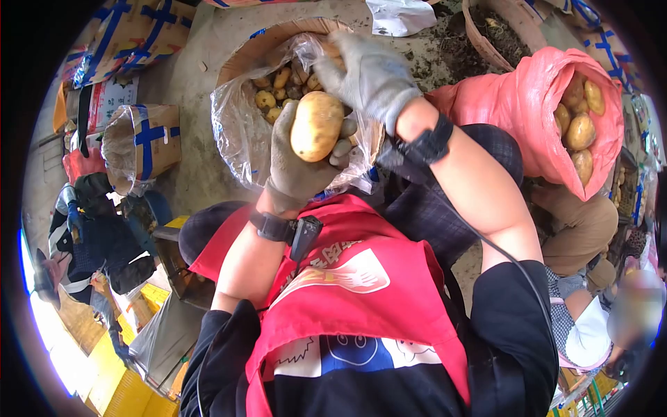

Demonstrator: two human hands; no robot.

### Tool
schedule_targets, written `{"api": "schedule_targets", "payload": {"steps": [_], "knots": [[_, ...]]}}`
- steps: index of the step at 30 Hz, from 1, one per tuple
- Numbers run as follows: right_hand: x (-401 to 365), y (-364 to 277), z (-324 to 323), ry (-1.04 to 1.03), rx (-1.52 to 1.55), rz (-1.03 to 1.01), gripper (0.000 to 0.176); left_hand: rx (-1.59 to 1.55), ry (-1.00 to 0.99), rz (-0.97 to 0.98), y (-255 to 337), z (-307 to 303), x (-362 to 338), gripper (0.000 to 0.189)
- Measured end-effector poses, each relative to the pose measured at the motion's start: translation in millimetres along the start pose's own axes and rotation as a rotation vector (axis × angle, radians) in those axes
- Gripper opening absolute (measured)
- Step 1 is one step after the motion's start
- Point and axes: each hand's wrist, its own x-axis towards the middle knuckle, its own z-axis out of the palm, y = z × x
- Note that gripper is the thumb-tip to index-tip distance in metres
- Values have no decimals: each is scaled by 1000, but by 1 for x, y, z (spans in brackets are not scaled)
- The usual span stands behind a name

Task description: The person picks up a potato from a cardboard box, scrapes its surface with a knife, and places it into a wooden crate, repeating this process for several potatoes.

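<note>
A large yellow potato [317,126] rests in my left hand [297,163], whose grey-gloved fingers wrap around its underside and sides. Just above and to the right of it, my right hand [372,76], also in a grey glove, hovers over the carton's rim. Its fingers look stretched apart and nothing shows in them, though motion blurs them a little. Beneath both hands stands a round-opened cardboard carton [240,61] lined with a clear plastic bag [233,132]. Several smaller potatoes [281,87] lie inside it, partly hidden by my hands.
To the right, a pink sack [497,104] lies open with several potatoes [580,131] at its mouth. A soil-filled tub [479,35] is behind it. An open carton [165,142] stands left. Co-workers [104,236] [580,229] are on both sides.
</note>
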Motion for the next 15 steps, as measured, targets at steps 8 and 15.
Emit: {"api": "schedule_targets", "payload": {"steps": [8, 15], "knots": [[-15, -9, 17, 180, 309, -473, 49, -29, 189, 82, 19, 17, -1, 53], [19, 46, 15, 9, 48, 68, 55, 97, -32, 368, 114, 12, -119, 54]]}}
